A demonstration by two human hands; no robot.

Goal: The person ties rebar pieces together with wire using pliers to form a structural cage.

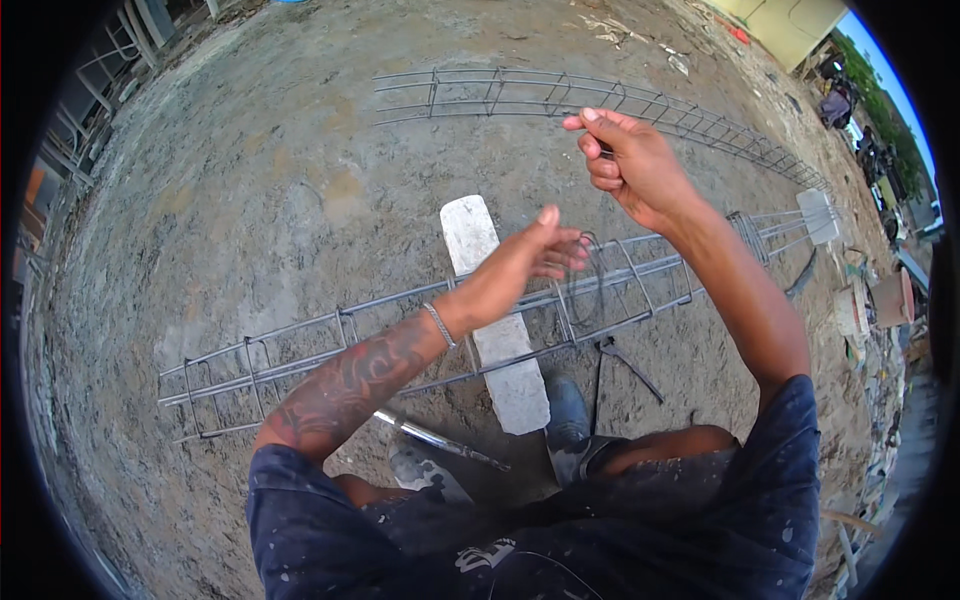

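Observation:
A long rebar cage (350,333) of steel bars with square stirrups lies across the ground before me, passing over a pale concrete block (515,375). My left hand (522,262) is above the cage near the block, thumb raised and fingers stretched, slightly blurred. Beside its fingertips a loose coil of thin dark wire (586,290) hangs at the cage; whether the fingers touch it cannot be told. Higher and farther right, my right hand (628,165) is closed, thumb pressed to the forefinger and the other fingers curled. What it pinches is too small to make out.
Another rebar cage (560,95) lies farther off. Pincers (628,365) rest by my right boot (568,415), and a shiny metal tube (440,438) lies between my feet. A second pale block (818,217) sits under the cage's far right end, near buckets (890,298).

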